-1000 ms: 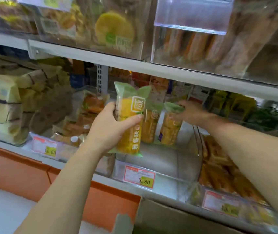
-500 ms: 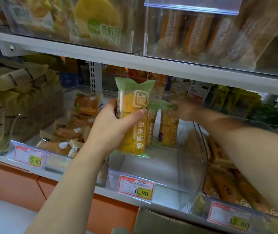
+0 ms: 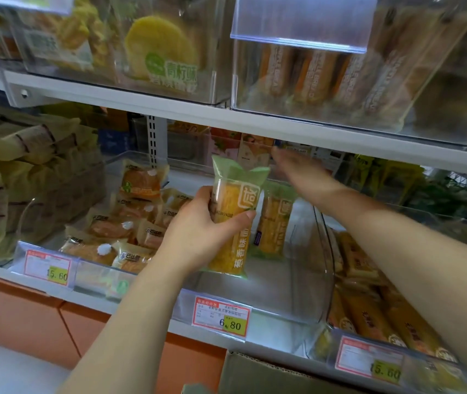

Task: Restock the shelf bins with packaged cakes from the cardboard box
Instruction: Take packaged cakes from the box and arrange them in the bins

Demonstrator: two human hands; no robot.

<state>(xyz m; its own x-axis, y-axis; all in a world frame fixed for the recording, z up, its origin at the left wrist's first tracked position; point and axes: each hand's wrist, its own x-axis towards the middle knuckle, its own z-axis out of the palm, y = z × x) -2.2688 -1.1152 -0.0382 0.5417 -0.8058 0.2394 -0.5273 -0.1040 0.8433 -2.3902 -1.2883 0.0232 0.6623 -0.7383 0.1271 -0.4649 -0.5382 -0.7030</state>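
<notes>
middle bin [image 3: 321, 268]: one cake packet [image 3: 273, 223] stood at back | second packet [image 3: 233, 223] held upright over bin, wrapped by left hand [image 3: 195, 234] | right hand [image 3: 295, 166] blurred, grip cannot be told | cardboard box [image 3: 269, 376] seen below

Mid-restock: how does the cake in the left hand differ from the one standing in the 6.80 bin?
The held cake is in the left hand's grip, at the front of the bin; the standing cake rests on the bin floor further back, apparently ungripped. The held cake shows in full and covers the standing cake's left edge. Both are upright and yellow, in green-ended wrappers.
</notes>
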